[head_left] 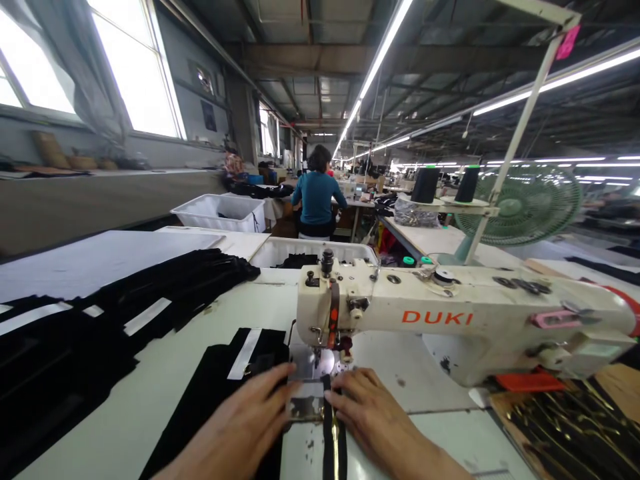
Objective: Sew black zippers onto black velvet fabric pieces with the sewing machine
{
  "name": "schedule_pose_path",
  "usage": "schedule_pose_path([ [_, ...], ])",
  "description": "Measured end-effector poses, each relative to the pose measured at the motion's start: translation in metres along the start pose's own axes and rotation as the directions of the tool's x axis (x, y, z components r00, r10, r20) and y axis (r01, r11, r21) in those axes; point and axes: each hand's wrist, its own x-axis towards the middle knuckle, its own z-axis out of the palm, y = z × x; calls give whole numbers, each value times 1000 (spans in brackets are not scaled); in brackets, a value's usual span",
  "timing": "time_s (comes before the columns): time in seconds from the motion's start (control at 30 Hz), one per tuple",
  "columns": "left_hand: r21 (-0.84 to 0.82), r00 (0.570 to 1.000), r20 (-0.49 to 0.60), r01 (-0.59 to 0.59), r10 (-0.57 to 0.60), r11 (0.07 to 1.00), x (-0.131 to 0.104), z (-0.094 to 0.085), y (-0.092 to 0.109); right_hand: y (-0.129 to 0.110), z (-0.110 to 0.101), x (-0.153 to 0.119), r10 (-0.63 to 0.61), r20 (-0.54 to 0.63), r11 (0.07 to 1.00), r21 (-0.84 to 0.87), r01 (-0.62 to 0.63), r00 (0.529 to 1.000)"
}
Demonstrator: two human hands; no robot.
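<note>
Rows of factory benches under strip lights stretch behind a pale work table (150, 373). Just in front of the cream DUKI sewing machine (450, 320), a black zipper tape with gold teeth (334, 440) lies flat under its needle. Both hands lie open, fingers pressing: the left hand (245, 420) on black fabric (210, 393), the right hand (375, 413) beside the zipper. Left of the machine sits a stack of black cut pieces (100, 320).

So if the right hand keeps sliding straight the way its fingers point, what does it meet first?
Probably the presser foot and needle of the cream DUKI sewing machine, just ahead of the right hand, though depth is unclear.
</note>
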Motion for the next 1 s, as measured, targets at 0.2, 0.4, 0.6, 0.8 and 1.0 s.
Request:
schedule_pose_path([
  [0.2,-121,972,66,231,-224,965,33,-20,-79,-1,13,12,5,21,1000,-20,-5,1000],
  [0.4,-244,971,83,239,-225,940,41,8,-52,2,23,9,12,-35,1000,1,-12,999],
  [0.6,-119,967,-168,175,-193,977,30,36,-18,-1,21,12,1,-60,999,-54,-4,998],
  [0.8,391,945,-222,-139,239,910,5,40,12,-1,26,10,-45,-140,994,-108,30,989],
  [1.0,527,932,-152,-204,328,825,3,46,8,1,30,11,-67,-143,989,-141,47,987],
])
